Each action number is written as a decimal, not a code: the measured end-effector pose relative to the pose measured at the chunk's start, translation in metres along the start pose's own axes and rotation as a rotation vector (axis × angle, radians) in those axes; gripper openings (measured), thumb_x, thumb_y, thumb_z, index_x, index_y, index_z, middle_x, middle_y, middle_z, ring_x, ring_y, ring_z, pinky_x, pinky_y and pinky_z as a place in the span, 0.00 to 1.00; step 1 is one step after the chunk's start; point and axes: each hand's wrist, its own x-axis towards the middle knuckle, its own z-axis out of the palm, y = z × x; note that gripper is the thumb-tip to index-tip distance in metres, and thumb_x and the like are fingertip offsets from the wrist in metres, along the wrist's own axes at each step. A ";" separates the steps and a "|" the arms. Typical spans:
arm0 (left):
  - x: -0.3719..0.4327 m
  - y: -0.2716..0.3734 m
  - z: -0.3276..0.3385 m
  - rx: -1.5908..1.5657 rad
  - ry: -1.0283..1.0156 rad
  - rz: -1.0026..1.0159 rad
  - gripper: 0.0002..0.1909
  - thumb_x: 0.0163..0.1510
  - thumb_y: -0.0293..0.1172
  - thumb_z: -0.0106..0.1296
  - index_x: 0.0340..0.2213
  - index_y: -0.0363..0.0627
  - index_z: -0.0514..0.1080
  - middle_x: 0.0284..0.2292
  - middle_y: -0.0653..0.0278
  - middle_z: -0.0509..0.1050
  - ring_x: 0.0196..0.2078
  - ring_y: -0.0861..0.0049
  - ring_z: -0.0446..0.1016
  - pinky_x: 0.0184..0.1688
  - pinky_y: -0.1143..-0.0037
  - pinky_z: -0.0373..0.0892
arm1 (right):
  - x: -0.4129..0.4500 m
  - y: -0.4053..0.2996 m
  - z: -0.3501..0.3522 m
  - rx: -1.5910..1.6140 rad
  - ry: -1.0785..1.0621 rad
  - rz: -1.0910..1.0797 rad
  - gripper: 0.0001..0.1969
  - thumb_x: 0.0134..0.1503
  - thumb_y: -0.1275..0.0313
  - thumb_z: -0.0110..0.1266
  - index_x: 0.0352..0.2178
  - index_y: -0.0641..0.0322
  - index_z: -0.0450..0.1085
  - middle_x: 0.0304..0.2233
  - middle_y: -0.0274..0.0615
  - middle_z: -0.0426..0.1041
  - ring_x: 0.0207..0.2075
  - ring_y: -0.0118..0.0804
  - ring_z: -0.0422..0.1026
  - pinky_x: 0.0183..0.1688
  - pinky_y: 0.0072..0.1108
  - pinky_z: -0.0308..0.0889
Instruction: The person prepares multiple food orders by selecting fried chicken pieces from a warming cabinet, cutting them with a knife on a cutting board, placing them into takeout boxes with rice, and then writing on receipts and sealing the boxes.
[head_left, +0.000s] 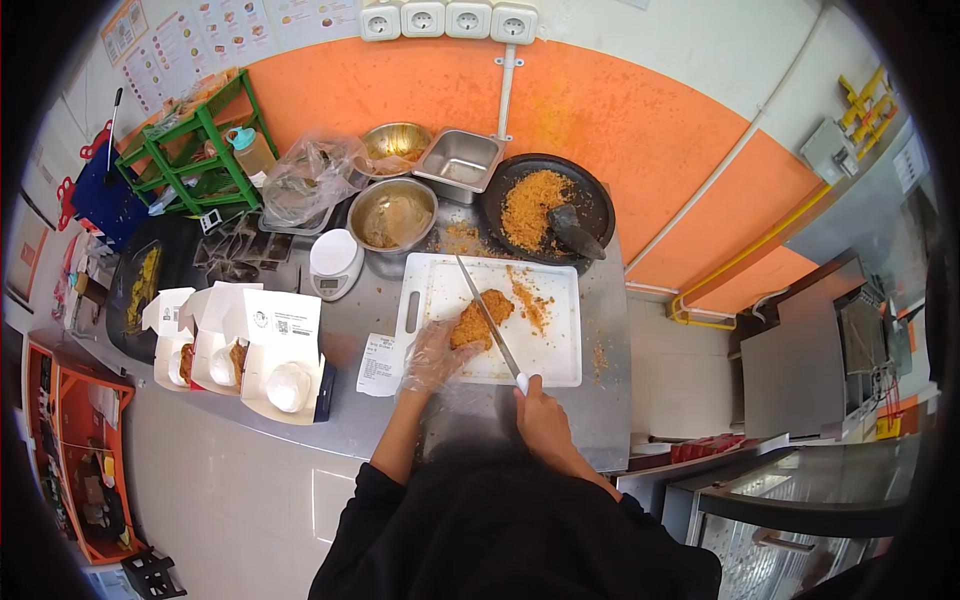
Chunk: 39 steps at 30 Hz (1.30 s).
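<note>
A breaded, fried piece of meat lies on a white plastic cutting board. My left hand, in a clear plastic glove, rests its fingers against the piece's left and near side and steadies it. In my bare right hand is the white handle of a kitchen knife. Its long blade crosses over the piece and points to the far left; whether the edge has cut in cannot be told. Orange crumbs are scattered on the board right of the piece.
Behind the board stands a stone mortar with orange crumbs and a pestle. Steel bowls, a steel pan and a white kitchen scale are further left. Open paper boxes hold white rounded portions. A printed slip lies beside the board.
</note>
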 end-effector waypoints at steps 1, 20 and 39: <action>0.000 0.001 -0.002 0.033 -0.010 0.002 0.31 0.42 0.51 0.60 0.41 0.38 0.70 0.36 0.48 0.72 0.40 0.58 0.70 0.44 0.66 0.66 | 0.000 -0.003 0.000 -0.010 -0.020 0.029 0.14 0.60 0.63 0.38 0.36 0.66 0.55 0.22 0.63 0.70 0.24 0.66 0.70 0.28 0.48 0.65; 0.134 0.018 -0.029 -0.001 -0.005 0.599 0.21 0.55 0.28 0.42 0.51 0.47 0.63 0.50 0.60 0.66 0.55 0.62 0.61 0.56 0.68 0.58 | 0.006 -0.024 0.004 -0.050 -0.187 0.234 0.14 0.60 0.62 0.39 0.37 0.62 0.53 0.24 0.63 0.71 0.29 0.67 0.69 0.31 0.49 0.63; 0.163 0.008 -0.003 0.215 -0.397 0.602 0.26 0.59 0.41 0.35 0.59 0.53 0.50 0.59 0.65 0.52 0.63 0.65 0.45 0.64 0.62 0.42 | 0.014 -0.028 0.004 0.038 -0.204 0.302 0.13 0.59 0.63 0.41 0.36 0.63 0.54 0.23 0.62 0.71 0.27 0.66 0.70 0.30 0.49 0.64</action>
